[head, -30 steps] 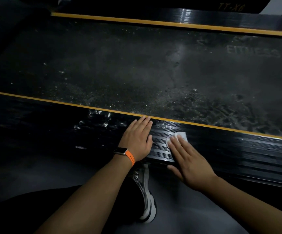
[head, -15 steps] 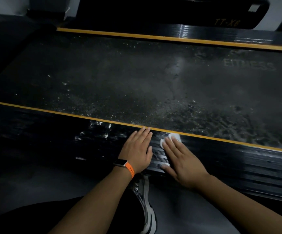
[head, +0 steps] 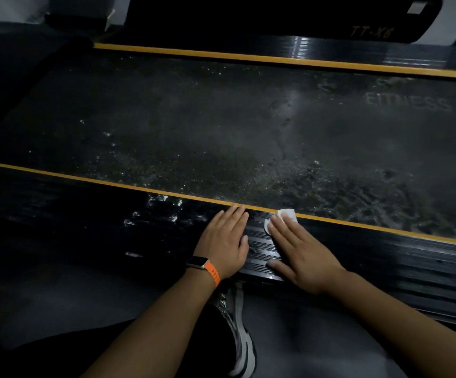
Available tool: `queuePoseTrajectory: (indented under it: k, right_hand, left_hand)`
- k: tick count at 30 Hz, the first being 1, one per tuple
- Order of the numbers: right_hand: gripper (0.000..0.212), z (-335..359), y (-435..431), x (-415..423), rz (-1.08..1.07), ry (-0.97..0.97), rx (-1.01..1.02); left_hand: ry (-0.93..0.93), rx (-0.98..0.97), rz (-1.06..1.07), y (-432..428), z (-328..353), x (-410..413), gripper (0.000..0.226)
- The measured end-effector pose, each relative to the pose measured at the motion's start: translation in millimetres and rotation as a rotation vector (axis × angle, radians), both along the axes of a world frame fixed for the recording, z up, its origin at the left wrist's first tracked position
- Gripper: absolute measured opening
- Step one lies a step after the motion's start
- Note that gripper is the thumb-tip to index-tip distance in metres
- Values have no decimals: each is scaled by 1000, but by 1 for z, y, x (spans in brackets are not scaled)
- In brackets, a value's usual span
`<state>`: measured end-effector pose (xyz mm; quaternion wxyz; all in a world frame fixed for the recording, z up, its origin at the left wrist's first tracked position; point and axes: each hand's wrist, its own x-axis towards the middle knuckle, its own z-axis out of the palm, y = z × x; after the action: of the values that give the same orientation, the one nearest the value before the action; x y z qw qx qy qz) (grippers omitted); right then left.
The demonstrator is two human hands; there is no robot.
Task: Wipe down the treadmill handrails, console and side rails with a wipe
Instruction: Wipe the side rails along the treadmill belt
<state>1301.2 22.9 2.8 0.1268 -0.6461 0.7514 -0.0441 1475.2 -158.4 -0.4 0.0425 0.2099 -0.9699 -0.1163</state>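
Right hand (head: 307, 253) presses wipe (head: 287, 214) on rail (head: 390, 255); left hand (head: 222, 240) beside; likely shoe (head: 239, 336) below.

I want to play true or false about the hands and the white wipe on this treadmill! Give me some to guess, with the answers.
1. The right hand presses the white wipe flat on the near side rail. True.
2. The left hand holds a wipe as well. False: it lies flat on the rail, and no wipe shows under it.
3. The watch strap on the left wrist is green. False: it is orange.
4. A yellow stripe runs between the rail and the belt. True.
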Motion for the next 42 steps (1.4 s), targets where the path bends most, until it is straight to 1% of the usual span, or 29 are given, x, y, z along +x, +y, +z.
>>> queuePoseTrajectory:
  k: [4,6,8,11,13,15,17,20,22,25,29,32,37,40,42]
  right_hand:
    - [80,1,0,2,-67,-182,-96]
    - [76,0,10,3,-109,-227,-135]
    - [75,-2,19,4,-140,-164,-142]
    - [75,-7,25,6,-143,5,-154]
    - [73,-9,26,11,-174,37,-149]
    - [76,-9,21,18,-211,39,-116]
    - [82,-8,7,26,-202,36,-63]
    - [83,-4,-30,37,-117,16,-36]
    - [82,-4,-43,37,-61,43,-31]
    - [82,-3,-25,20,-34,72,5]
    - [84,1,5,7,-108,81,17]
    - [87,4,-16,24,-104,41,30]
    - [89,-1,-63,55,-67,-3,4]
    - [86,-3,-43,46,-86,35,12]
    - [84,-3,-16,33,-141,63,-1]
  left_hand:
    - [-2,10,-3,-1,-1,0,61]
    - [0,14,-3,0,-1,0,61]
    - [-3,13,-1,0,-1,1,61]
    - [-4,10,-1,-1,-2,1,60]
    - [-2,13,-3,-1,-2,0,60]
    - [1,18,-2,-1,-2,1,61]
    - [-3,15,-1,0,-1,1,61]
    - [-6,23,-5,-2,0,2,61]
    - [-14,46,-4,-4,1,3,62]
    - [-43,54,-28,-11,4,7,65]
    - [-80,23,3,-48,2,33,67]
    - [-76,-15,18,-63,-1,48,65]
    - [-19,-25,20,-59,0,47,60]
    - [-13,-19,16,-60,0,48,60]
    - [-8,-6,18,-59,-1,47,60]
